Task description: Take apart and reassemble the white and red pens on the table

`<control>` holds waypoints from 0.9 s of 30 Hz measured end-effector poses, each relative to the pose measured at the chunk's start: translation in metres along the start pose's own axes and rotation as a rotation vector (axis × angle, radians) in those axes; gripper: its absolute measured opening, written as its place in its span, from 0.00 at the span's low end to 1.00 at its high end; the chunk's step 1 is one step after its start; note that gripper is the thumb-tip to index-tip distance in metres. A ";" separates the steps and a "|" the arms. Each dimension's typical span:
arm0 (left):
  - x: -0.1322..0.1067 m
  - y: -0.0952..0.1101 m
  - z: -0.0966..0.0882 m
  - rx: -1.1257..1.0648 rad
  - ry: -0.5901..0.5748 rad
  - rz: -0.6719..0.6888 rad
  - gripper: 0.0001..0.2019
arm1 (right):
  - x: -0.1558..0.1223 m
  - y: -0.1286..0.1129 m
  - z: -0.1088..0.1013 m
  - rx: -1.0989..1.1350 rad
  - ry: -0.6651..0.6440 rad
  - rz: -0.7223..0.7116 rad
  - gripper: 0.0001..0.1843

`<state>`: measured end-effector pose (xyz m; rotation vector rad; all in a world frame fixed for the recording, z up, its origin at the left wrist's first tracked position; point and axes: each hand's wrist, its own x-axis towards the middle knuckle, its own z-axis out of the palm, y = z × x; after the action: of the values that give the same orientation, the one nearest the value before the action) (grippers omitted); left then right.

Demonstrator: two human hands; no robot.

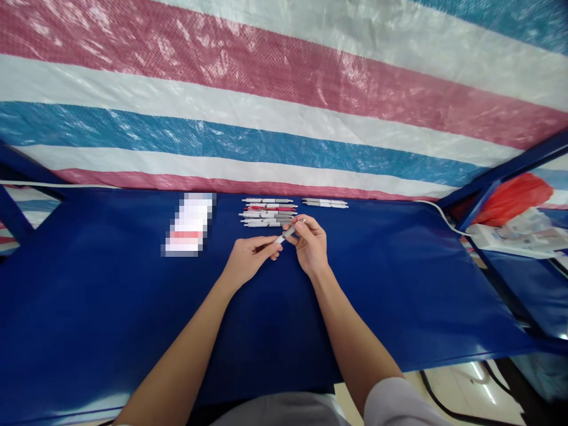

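Both my hands meet over the middle of the blue table point(110, 296) and hold one grey-and-white pen point(289, 232) between them. My left hand point(248, 260) pinches its lower end. My right hand point(310, 242) closes its fingers round the upper end near the tip. Just beyond my hands lies a pile of several pens point(267, 213), white and grey with one red. Two more pens point(325, 203) lie side by side to the right of that pile.
A blurred white and red card or pack point(190, 225) lies left of the pens. A striped red, white and blue tarp point(284, 106) hangs behind the table. At the right stand a blue frame, a red bag point(515, 198) and papers. A white cable point(439, 213) runs along the back edge.
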<state>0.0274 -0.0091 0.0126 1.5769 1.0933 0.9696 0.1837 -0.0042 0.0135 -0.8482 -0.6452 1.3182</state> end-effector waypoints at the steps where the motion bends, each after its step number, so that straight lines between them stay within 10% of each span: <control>1: 0.000 0.002 -0.001 -0.048 -0.038 -0.032 0.12 | 0.000 -0.001 -0.001 -0.007 -0.010 0.005 0.12; 6: 0.000 0.007 -0.004 -0.179 -0.172 -0.107 0.11 | -0.001 -0.002 -0.001 0.002 -0.007 -0.002 0.13; 16: -0.005 -0.009 0.009 0.217 0.057 0.137 0.13 | -0.002 -0.003 0.003 -0.030 0.047 -0.081 0.18; 27: -0.004 0.001 0.004 0.053 -0.158 -0.006 0.13 | -0.003 -0.006 -0.004 -0.026 -0.074 -0.009 0.13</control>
<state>0.0303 -0.0144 0.0123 1.6626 1.0207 0.8033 0.1896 -0.0081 0.0167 -0.8198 -0.7248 1.3399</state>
